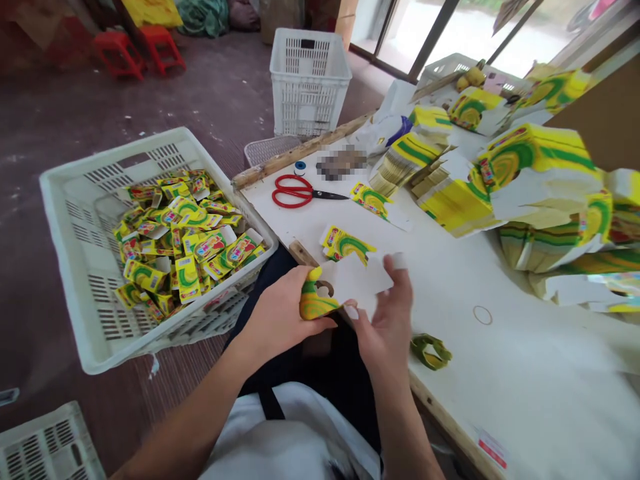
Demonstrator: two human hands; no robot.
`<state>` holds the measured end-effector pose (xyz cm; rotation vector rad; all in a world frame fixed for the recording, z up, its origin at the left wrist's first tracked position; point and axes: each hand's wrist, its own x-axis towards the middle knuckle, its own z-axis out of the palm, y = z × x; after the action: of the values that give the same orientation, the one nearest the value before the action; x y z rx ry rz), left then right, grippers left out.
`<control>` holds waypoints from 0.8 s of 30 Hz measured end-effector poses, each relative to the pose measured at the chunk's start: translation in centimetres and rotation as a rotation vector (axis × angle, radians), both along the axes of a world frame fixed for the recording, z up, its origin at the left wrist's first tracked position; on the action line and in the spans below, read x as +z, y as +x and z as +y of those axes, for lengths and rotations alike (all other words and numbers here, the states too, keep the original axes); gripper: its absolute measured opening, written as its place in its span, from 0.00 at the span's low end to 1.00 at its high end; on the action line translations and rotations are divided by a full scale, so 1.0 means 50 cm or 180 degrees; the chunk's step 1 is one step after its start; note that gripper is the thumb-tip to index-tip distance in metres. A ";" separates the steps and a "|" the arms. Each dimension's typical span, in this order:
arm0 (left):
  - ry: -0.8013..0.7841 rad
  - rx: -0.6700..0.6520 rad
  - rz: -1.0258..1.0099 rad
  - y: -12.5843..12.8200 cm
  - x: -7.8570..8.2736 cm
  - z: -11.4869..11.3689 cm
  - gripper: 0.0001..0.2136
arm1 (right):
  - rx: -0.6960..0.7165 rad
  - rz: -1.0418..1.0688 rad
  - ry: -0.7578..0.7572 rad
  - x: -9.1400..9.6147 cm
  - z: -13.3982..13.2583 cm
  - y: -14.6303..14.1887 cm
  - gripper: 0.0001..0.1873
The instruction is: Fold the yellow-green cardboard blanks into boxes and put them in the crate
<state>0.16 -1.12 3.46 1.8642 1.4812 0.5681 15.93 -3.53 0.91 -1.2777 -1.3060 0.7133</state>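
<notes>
Between my two hands is a small yellow and green cardboard box point(320, 303), partly folded, its white inner side showing. My left hand point(280, 313) is closed around the printed left end. The fingers and thumb of my right hand point(385, 320) pinch the white flaps at the other end. Just beyond, a flat yellow and green carton point(345, 243) lies at the table edge, and another flat carton point(371, 201) lies near the tips of the red-handled scissors point(295, 192). To my left, a white plastic crate point(90, 333) holds many folded small boxes point(190, 247).
The white table point(500, 373) carries stacks of flat cartons point(540, 167) on the right. A rubber band point(483, 315), a crumpled green piece point(431, 351) and a blue-centred roll point(300, 167) lie on it. A tall white crate point(310, 87) and red stools point(163, 50) stand on the floor.
</notes>
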 end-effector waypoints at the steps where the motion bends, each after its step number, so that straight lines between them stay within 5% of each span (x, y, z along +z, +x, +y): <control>1: 0.0149 -0.0009 0.0023 0.004 -0.008 -0.003 0.29 | 0.0191 0.0630 -0.0447 -0.006 0.001 -0.003 0.33; 4: 0.0550 -0.0302 0.0113 0.011 -0.026 -0.014 0.30 | 0.0938 0.1840 -0.1576 -0.014 0.005 -0.011 0.29; 7: 0.0867 -0.0617 0.0078 0.012 -0.037 -0.022 0.32 | 0.1253 0.1843 -0.1823 -0.011 0.010 -0.012 0.27; 11: 0.0870 -0.0677 0.0017 0.010 -0.039 -0.020 0.31 | 0.1327 0.1341 -0.1540 -0.021 0.011 -0.004 0.26; 17: 0.0112 -0.0700 -0.0242 0.012 -0.044 -0.009 0.31 | 0.1218 -0.0201 -0.0669 -0.012 -0.014 0.001 0.29; 20: 0.0262 -0.0675 -0.0364 0.014 -0.058 -0.008 0.30 | 0.1368 -0.0966 -0.0298 -0.001 -0.018 -0.001 0.32; 24: 0.0464 -0.0288 -0.0516 0.011 -0.061 -0.015 0.33 | 0.1162 -0.1023 0.0042 -0.004 -0.003 0.012 0.30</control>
<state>0.71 -1.89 0.41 1.9352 1.2729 0.7819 16.53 -3.68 0.69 -1.1881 -1.8340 0.7690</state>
